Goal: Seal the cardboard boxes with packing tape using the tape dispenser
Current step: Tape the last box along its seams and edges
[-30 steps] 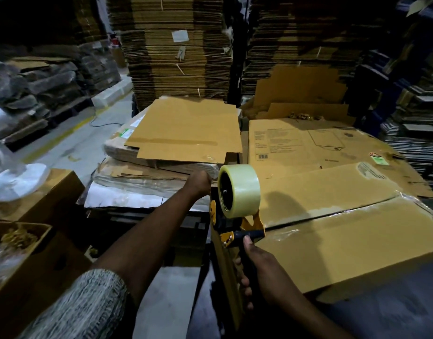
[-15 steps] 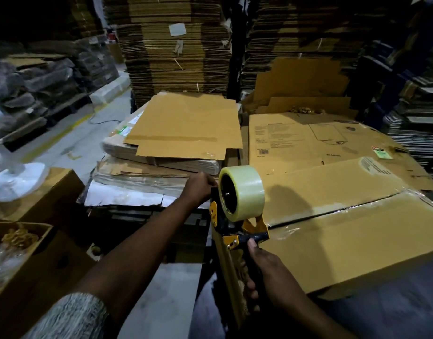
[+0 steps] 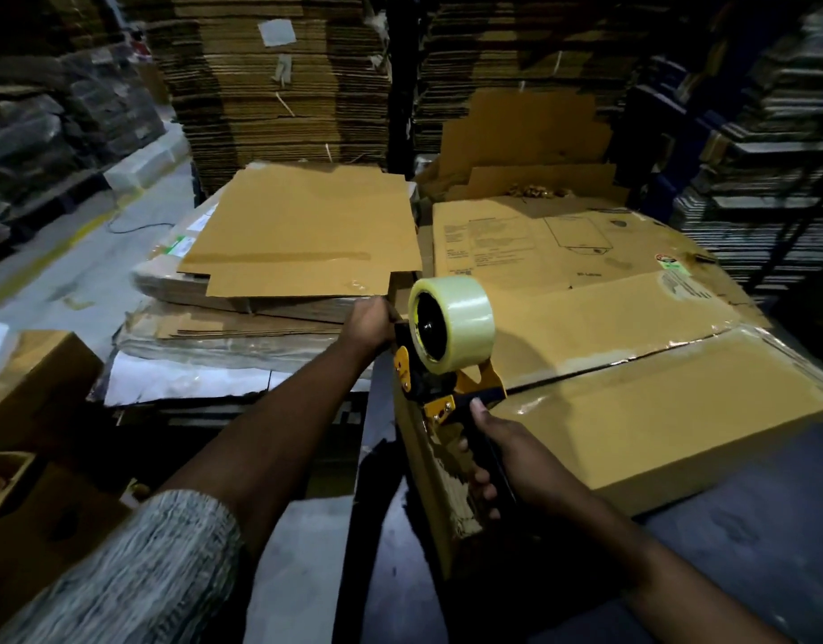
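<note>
A closed cardboard box (image 3: 655, 411) lies in front of me, clear tape shining along its centre seam. A yellow and black tape dispenser (image 3: 442, 383) with a roll of clear tape (image 3: 453, 327) sits at the box's left top edge. My right hand (image 3: 507, 453) grips its black handle against the box's left side. My left hand (image 3: 367, 323) reaches to the far left corner of the box, just behind the dispenser, fingers curled over the edge; what they touch is hidden.
Flattened cardboard sheets (image 3: 307, 234) are stacked on a pile to the left. Printed flat cartons (image 3: 562, 244) lie behind the box. Tall stacks of cardboard (image 3: 279, 86) fill the background. An open brown box (image 3: 38, 457) stands at lower left. Grey floor (image 3: 98, 253) runs along the left.
The view has shifted slightly. My left hand has moved a little to the right, closer to the dispenser. The dispenser stays at the box's left edge.
</note>
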### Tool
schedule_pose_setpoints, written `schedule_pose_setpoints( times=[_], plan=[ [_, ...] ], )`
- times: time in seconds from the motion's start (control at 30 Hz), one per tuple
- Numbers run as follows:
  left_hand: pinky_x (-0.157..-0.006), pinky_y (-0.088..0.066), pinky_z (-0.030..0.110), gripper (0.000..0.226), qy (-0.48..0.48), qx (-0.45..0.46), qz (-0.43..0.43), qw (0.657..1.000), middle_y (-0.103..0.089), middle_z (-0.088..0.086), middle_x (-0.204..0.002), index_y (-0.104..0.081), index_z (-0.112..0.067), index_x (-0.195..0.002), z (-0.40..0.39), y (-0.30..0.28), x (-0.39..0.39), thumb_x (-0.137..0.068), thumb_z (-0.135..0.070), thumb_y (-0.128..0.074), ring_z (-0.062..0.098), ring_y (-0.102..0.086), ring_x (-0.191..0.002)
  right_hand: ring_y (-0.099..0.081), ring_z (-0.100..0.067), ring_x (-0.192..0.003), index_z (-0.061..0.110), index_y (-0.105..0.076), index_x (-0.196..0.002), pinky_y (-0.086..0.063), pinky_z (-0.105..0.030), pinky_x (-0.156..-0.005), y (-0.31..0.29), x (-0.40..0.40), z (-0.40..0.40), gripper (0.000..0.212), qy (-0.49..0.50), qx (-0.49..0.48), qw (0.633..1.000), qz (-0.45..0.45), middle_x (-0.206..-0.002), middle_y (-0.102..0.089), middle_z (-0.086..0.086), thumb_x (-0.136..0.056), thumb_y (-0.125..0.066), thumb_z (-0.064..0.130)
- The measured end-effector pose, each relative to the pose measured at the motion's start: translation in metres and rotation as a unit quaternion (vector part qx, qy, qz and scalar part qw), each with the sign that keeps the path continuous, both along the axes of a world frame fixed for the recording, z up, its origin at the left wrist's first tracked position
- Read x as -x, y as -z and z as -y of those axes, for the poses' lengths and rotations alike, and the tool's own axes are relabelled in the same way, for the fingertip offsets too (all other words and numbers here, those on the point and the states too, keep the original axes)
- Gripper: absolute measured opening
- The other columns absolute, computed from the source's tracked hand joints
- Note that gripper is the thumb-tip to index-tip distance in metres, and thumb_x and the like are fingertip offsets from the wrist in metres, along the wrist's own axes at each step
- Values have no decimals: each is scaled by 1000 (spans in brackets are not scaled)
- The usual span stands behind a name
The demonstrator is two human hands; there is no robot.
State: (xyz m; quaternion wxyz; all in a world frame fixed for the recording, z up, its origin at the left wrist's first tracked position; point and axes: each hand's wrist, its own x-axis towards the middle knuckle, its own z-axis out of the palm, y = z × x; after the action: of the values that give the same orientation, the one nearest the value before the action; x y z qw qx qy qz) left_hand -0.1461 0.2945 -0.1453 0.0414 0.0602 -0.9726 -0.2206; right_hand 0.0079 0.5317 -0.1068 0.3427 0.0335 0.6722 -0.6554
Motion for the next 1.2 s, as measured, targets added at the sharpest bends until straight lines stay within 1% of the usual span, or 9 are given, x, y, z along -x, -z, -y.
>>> schedule_pose_setpoints(
  times=[0.1, 0.2, 0.43, 0.63, 0.7, 0.8, 0.93, 1.07, 1.2],
  plan=[
    [-59, -34, 28, 29, 11, 11, 9, 1000, -68, 17, -72, -61, -13, -57, -8, -3, 9, -85, -3, -61, 26, -63, -69, -40, -17, -46, 10, -53, -90, -34, -23, -47, -7, -8, -13, 60, -28, -10, 999, -27, -57, -44, -4, -78, -47, 68],
    [-60, -33, 32, 27, -3, -1, 3, 1000, -68, 28, -79, -57, 4, -59, -7, -2, 13, -84, -2, -59, 37, -67, -78, -41, -16, -44, 11, -53, -84, -35, -23, -45, -7, -35, -30, 54, -53, -6, 998, -42, -58, -45, -5, -83, -46, 65],
    [-63, -46, 35, 28, 6, -5, -5, 1000, -65, 14, -71, -63, -8, -67, -12, 2, 9, -91, -23, -66, 30, -63, -71, -52, -15, -50, 7, -60, -102, -43, -27, -50, 0, -57, -39, 66, -25, -32, 999, -19, -63, -58, -4, -88, -41, 68],
    [-68, -41, 30, 33, 43, -54, -61, 996, -69, 13, -94, -72, -8, -106, -17, 21, -13, -96, -36, -59, 28, -65, -91, -53, -24, -47, 4, -60, -96, -45, -30, -51, 12, -63, -40, 66, 18, -14, 999, -31, -55, -57, -10, -89, -41, 66],
    [-90, -42, 33, 44, 110, -67, -78, 989, -62, 15, -130, -61, -9, -131, -14, 27, -22, -95, -35, -59, 29, -56, -121, -52, -25, -44, 2, -61, -92, -44, -30, -50, 14, -61, -41, 63, 23, 0, 999, -43, -52, -55, -13, -92, -40, 62],
    [-116, -23, 52, 54, 165, -50, -25, 985, -30, 5, -161, -38, -18, -152, -10, 33, -25, -102, -35, -50, 27, -19, -151, -51, -25, -44, 1, -63, -91, -42, -28, -45, 15, -54, -42, 62, 26, -7, 997, -66, -54, -56, -17, -92, -41, 59],
    [-116, -8, 63, 60, 166, -5, 30, 986, -3, -5, -167, -15, -27, -159, -16, 36, -11, -105, -49, -29, 25, 2, -153, -53, -28, -47, 3, -64, -87, -42, -30, -48, 12, -27, -48, 61, 36, -28, 995, -92, -66, -60, -24, -87, -46, 61],
    [-116, -4, 61, 62, 146, 16, 42, 988, 0, -8, -167, -11, -30, -159, -26, 34, 7, -104, -55, -24, 26, 5, -153, -52, -23, -43, 2, -65, -98, -40, -26, -46, 4, 5, -63, 61, 35, -44, 996, -72, -83, -67, -26, -89, -44, 58],
    [-119, 0, 62, 78, 172, 26, 63, 983, 1, -3, -167, -8, -26, -159, -24, 41, 25, -95, -71, -9, 28, 8, -153, -47, -15, -34, 7, -62, -90, -35, -18, -39, -3, 13, -69, 47, 44, -54, 996, -48, -51, -57, -6, -94, -46, 51]
  ],
)
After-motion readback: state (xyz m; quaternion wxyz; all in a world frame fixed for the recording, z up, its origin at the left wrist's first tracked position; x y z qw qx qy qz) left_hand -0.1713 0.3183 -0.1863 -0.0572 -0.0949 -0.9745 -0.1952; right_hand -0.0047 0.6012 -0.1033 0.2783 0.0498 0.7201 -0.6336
